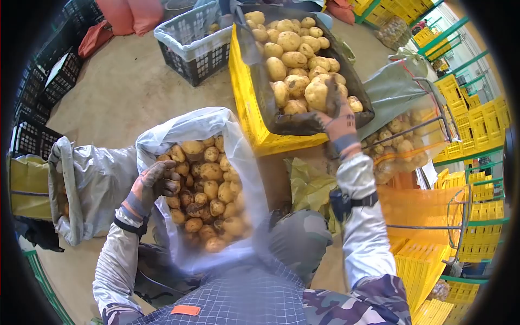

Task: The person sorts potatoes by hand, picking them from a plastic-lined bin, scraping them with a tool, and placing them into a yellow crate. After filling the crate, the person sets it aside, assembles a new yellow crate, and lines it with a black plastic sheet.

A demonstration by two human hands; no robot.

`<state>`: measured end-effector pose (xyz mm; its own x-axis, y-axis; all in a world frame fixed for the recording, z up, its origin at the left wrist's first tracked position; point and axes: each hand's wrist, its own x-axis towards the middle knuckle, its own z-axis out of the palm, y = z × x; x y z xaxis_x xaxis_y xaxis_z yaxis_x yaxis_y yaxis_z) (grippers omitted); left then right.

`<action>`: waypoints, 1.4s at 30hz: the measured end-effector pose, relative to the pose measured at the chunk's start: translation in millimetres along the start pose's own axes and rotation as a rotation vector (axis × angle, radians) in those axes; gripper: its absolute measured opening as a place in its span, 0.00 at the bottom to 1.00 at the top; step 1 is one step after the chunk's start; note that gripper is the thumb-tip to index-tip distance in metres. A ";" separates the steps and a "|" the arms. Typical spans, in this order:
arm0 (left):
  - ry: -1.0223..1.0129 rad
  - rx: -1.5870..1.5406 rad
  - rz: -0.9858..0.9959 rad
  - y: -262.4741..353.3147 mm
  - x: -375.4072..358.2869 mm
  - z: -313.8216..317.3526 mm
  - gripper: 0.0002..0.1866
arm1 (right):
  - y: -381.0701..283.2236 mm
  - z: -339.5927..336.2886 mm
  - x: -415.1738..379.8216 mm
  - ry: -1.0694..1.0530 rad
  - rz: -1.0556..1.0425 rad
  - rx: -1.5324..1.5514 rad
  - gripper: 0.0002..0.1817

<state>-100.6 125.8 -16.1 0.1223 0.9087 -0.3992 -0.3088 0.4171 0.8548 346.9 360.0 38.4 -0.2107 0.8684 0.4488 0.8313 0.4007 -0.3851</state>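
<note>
My right hand (pixel 339 120), in a stained work glove, has its thumb and fingers around a large potato (pixel 316 95). That potato is at the near right of a heap in a yellow crate (pixel 250 116) with a dark liner (pixel 300 125). My left hand (pixel 154 181), also gloved, is at the left side of a container with a white plastic liner (pixel 154 142). Its fingers are curled over a potato (pixel 172 187), partly hidden by them. Many smaller, browner potatoes (pixel 211 173) fill this liner.
A dark crate (pixel 190 69) with a pale liner stands behind. At left is a grey-white sack (pixel 103 181). Mesh bags of potatoes (pixel 403 143) and an orange mesh bag on a frame (pixel 425 211) are at right. Yellow-green sacking (pixel 310 187) lies below the yellow crate.
</note>
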 end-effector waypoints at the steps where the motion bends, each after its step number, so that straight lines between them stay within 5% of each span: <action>1: 0.016 0.013 -0.028 -1.0 4.0 -1.0 0.30 | 13.8 4.1 12.0 -0.085 -0.034 -0.177 0.39; 4: 0.119 0.260 -0.101 -7.4 13.4 -8.4 0.23 | 13.0 5.6 29.8 -0.348 0.110 -0.244 0.30; 9: 0.003 1.237 -0.297 -52.7 46.3 -3.4 0.26 | -29.8 -1.3 5.3 -0.113 -0.038 -0.283 0.26; 12: -0.132 1.381 -0.245 -116.1 62.8 22.3 0.27 | -115.1 -38.1 -40.5 -0.314 0.323 0.664 0.19; 17: -0.563 1.515 -0.325 -193.9 73.1 87.1 0.37 | -153.9 -44.8 -103.6 -0.336 0.444 0.939 0.16; 23: -0.567 1.347 -0.638 -146.8 51.4 133.1 0.49 | -154.6 -21.4 -114.3 -0.478 0.490 0.973 0.12; 30: -0.297 1.271 -0.443 -213.4 20.3 120.8 0.38 | -153.6 -7.2 -116.9 -0.515 0.439 0.918 0.14; 31: -0.346 0.877 -0.599 -206.0 31.8 111.6 0.43 | -152.5 -6.6 -119.9 -0.511 0.407 0.882 0.14; 36: -0.319 -0.194 -0.508 -73.9 11.8 87.5 0.37 | -156.6 3.1 -140.6 -0.484 0.086 0.506 0.19; 38: -0.477 0.189 0.145 -39.1 -6.7 81.4 0.39 | -174.9 -5.6 -141.0 -0.547 0.024 0.438 0.23; 40: -0.307 -0.193 -0.251 2.5 -30.2 94.9 0.42 | -187.5 -10.6 -136.0 -0.681 0.071 0.492 0.27; 42: -0.304 -0.132 -0.145 1.7 -47.4 87.8 0.44 | -193.5 -9.5 -137.6 -0.701 0.109 0.540 0.28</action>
<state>-24.1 85.1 33.5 0.4430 0.8123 -0.3795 -0.3838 0.5543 0.7385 219.9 160.2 58.8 -0.5580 0.8178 -0.1408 0.5468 0.2347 -0.8037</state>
